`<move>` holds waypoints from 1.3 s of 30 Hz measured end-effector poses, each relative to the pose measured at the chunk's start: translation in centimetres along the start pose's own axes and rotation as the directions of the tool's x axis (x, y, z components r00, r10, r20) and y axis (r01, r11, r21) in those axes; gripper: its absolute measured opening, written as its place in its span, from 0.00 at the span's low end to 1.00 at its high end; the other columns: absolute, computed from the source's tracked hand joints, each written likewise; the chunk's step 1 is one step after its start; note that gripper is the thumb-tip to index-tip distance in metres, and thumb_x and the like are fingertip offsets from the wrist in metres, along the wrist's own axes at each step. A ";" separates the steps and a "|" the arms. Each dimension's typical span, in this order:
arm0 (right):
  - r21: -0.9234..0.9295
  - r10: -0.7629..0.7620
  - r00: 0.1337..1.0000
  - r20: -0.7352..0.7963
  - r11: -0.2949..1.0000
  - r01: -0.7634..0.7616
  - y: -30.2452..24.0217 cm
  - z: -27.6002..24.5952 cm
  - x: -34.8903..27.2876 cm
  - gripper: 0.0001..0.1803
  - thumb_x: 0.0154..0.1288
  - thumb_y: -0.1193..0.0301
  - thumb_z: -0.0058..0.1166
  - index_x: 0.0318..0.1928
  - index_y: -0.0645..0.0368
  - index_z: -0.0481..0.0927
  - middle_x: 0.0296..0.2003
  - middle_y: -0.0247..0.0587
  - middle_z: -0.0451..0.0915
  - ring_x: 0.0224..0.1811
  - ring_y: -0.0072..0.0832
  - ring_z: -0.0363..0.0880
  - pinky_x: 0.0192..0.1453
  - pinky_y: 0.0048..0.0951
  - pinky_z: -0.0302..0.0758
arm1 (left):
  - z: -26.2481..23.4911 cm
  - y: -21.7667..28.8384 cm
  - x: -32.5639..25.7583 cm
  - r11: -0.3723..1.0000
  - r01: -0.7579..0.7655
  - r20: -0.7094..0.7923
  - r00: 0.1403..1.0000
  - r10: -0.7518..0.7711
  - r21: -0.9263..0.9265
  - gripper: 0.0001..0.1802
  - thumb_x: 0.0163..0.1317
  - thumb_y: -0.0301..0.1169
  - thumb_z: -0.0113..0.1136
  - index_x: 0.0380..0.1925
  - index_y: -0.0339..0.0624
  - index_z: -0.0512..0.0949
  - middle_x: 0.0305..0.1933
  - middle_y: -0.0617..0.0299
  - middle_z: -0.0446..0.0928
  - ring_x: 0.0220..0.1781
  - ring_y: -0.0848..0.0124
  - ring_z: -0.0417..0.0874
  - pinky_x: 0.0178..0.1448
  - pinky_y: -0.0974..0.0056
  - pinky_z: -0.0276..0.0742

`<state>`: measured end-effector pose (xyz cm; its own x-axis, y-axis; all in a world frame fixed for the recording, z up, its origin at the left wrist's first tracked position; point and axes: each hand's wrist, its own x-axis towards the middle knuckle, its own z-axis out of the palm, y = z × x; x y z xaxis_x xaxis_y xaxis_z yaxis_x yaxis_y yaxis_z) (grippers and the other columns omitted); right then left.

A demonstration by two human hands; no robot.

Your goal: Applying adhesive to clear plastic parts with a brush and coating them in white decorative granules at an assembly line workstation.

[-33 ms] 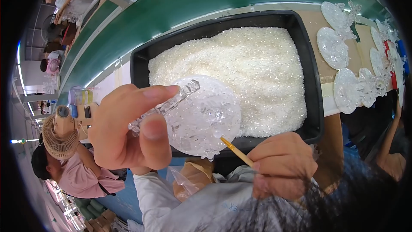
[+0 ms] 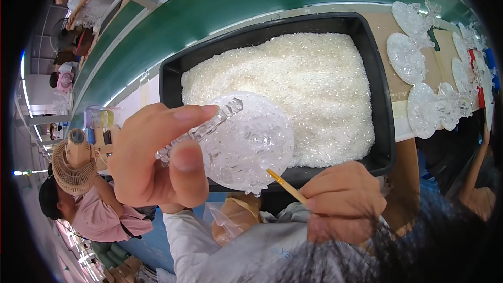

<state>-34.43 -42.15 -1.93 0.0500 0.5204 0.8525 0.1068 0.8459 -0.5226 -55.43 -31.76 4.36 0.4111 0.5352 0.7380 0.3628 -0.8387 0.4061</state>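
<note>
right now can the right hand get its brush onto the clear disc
Probably yes. The right hand holds the thin brush with its tip right at the lower edge of the clear disc, which the left hand holds up; nothing lies between them.

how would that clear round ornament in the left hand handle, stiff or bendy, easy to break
The clear round ornament probably handles as stiff: it keeps its flat disc shape though the left hand pinches only its handle end. It looks light, since thumb and forefinger alone carry it. Its thin, faceted edges suggest it could chip or snap if squeezed.
</note>
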 end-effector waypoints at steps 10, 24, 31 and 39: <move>-0.032 -0.005 1.000 0.029 0.999 0.006 -0.1 -0.2 -0.3 0.08 0.47 0.84 0.60 0.25 0.62 0.74 0.24 0.45 0.78 0.21 0.33 0.79 0.21 0.29 0.80 | -0.3 -1.5 0.7 0.959 -0.233 -0.035 0.973 0.230 -0.163 0.14 0.67 0.27 0.54 0.41 0.22 0.77 0.30 0.47 0.85 0.16 0.76 0.67 0.21 0.71 0.60; 0.111 -0.042 0.973 -0.228 0.991 0.069 0.8 -0.3 -1.9 0.09 0.46 0.85 0.60 0.30 0.63 0.78 0.25 0.45 0.78 0.19 0.32 0.79 0.19 0.28 0.79 | 1.1 -0.3 0.5 0.997 -0.079 -0.248 0.966 0.076 -0.003 0.20 0.70 0.37 0.55 0.35 0.25 0.81 0.27 0.52 0.84 0.21 0.78 0.70 0.27 0.72 0.64; 0.033 -0.030 0.959 -0.282 0.999 0.041 1.0 0.2 -1.9 0.11 0.45 0.84 0.61 0.32 0.64 0.78 0.27 0.46 0.79 0.18 0.33 0.78 0.19 0.28 0.79 | 0.4 -0.2 0.4 0.993 0.101 -0.218 0.970 -0.111 -0.056 0.22 0.68 0.43 0.58 0.33 0.28 0.81 0.27 0.52 0.84 0.25 0.76 0.75 0.31 0.73 0.67; 0.028 0.167 0.976 -0.137 0.986 -0.164 0.0 -1.2 -2.2 0.11 0.56 0.77 0.66 0.36 0.60 0.75 0.32 0.46 0.78 0.25 0.37 0.83 0.25 0.30 0.81 | 0.4 -0.8 0.2 0.991 0.069 -0.270 0.958 -0.097 -0.114 0.22 0.67 0.42 0.59 0.34 0.27 0.80 0.28 0.48 0.84 0.26 0.71 0.80 0.34 0.70 0.74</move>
<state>-33.30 -43.40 -3.79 0.2028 0.6331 0.7471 0.0690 0.7518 -0.6558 -55.35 -30.91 3.97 0.1326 0.5671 0.8129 0.2922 -0.8061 0.5147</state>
